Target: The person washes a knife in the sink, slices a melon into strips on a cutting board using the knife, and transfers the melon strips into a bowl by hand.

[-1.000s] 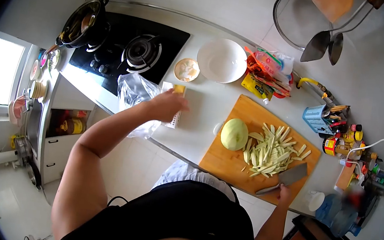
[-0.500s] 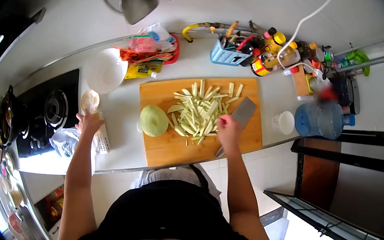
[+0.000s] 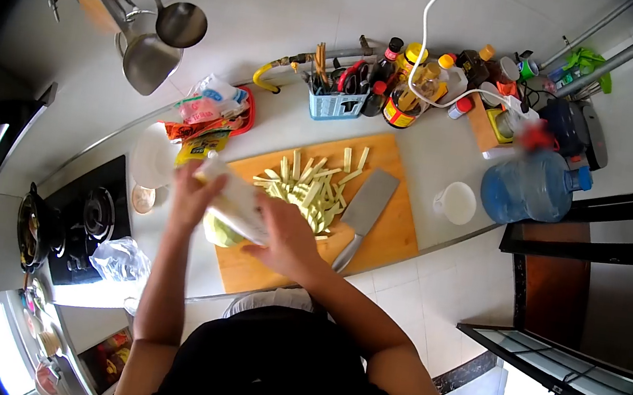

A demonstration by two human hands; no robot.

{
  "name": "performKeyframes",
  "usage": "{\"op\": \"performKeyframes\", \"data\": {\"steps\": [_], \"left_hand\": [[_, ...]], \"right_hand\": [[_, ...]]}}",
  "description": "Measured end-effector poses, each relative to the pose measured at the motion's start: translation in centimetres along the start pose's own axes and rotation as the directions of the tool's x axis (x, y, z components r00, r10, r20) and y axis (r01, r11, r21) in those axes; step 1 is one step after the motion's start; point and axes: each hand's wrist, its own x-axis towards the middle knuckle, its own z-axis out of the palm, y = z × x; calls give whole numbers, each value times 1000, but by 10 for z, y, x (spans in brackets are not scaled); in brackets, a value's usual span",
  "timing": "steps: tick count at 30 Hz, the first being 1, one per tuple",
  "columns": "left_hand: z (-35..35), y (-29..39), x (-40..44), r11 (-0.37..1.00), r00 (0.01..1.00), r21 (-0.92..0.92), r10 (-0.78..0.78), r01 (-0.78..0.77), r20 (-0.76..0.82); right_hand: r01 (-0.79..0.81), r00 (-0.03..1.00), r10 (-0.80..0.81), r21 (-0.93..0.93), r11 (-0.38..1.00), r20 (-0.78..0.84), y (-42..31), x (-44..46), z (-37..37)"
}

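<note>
A long white plastic holder (image 3: 237, 201) is raised over the left part of the wooden cutting board (image 3: 398, 236), blurred by motion. My left hand (image 3: 193, 193) grips its upper left end, and my right hand (image 3: 287, 235) has hold of its right side. Below it, partly hidden, lies a pale green piece of gourd (image 3: 220, 234). Light green cut strips (image 3: 310, 189) are heaped on the board behind my right hand. To their right rests a cleaver (image 3: 370, 201), its handle toward me and nothing touching it.
A white bowl (image 3: 150, 156) and a small dish (image 3: 143, 199) stand left of the board, beside the stove (image 3: 97, 213) and a plastic bag (image 3: 119, 258). Behind are a blue utensil basket (image 3: 336, 106) and several bottles. A white cup (image 3: 458, 203) and a water jug (image 3: 529, 190) stand right.
My left hand has brought the white holder from beside the stove to above the board. My right hand has moved left from beside the cleaver and taken hold of it too.
</note>
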Motion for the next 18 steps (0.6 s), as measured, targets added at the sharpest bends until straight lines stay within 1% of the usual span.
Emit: {"op": "performKeyframes", "data": {"steps": [1,2,3,4,5,6,7,8,9,10,11,12,13,14,15,16,17,18], "left_hand": [[32,11,5,989,995,-144,-32,45,95],[58,27,5,967,999,253,36,-42,29],[73,20,9,903,974,369,188,-221,123],[89,30,5,971,972,148,165,-190,164],[94,42,-2,948,958,200,210,-248,193],[95,50,-9,920,943,250,250,-302,221],[92,46,-17,971,955,83,200,-223,219],[80,30,-20,973,959,91,191,-213,207],[60,1,-19,998,968,-50,-16,29,251],[46,-23,-22,944,924,-177,-212,278,319],[36,-37,-29,898,933,-262,-317,354,174],[23,-49,-39,843,904,-358,-427,400,6],[4,-68,-44,759,858,-483,-512,436,-32],[-15,-85,-50,665,839,-621,-544,415,-21],[-36,-116,-53,520,788,-753,-616,404,-3],[-50,-127,-55,457,739,-809,-673,370,-42],[-63,-136,-54,420,682,-836,-727,352,-78],[-73,-142,-52,407,649,-849,-754,338,-103]], "right_hand": [[-126,992,126,7,992,26,16,-6,-8],[-250,967,249,11,968,56,32,-14,-16],[-363,930,366,179,914,19,52,-24,-25],[-451,878,478,345,823,7,76,-36,-34],[-481,769,638,617,623,-44,101,-48,-37],[-422,625,780,829,366,-26,121,-56,-44],[-381,525,850,877,291,-54,130,-53,-62],[-325,411,909,920,220,-72,142,-45,-80],[-318,259,957,924,211,-129,169,-40,-87],[-314,98,979,928,203,-181,203,-39,-92],[-291,40,981,937,194,-190,245,-39,-96],[-264,31,981,945,194,-193,295,-44,-95],[-225,97,978,953,203,-186,350,-53,-92],[-161,197,965,966,204,-171,407,-60,-82],[-89,303,940,978,189,-154,459,-67,-76],[-30,403,906,987,156,-131,504,-72,-71],[-137,270,962,988,68,-28,498,-58,-85],[-229,220,975,972,60,-8,485,-50,-92]]}}
